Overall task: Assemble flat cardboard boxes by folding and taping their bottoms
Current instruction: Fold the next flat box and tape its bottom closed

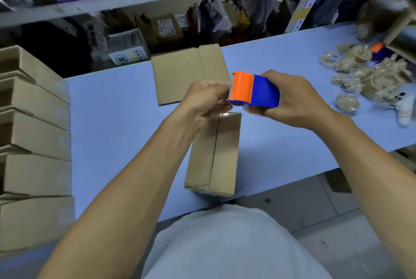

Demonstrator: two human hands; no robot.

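A folded cardboard box (213, 155) stands on the blue table (117, 121) in front of me, its seamed side facing up and clear tape shining at its far end. Above that end my right hand (292, 101) grips a blue and orange tape dispenser (254, 92). My left hand (202, 101) pinches the clear tape end at the dispenser's orange toothed edge. A flat unfolded cardboard box (186, 74) lies farther back on the table.
Assembled boxes (33, 143) are stacked in a tall pile at the left. Crumpled tape wads (360, 74) and a small white toy (405, 112) litter the table's right side. Shelves with packages (166, 26) stand behind the table. The table's front edge is close to my body.
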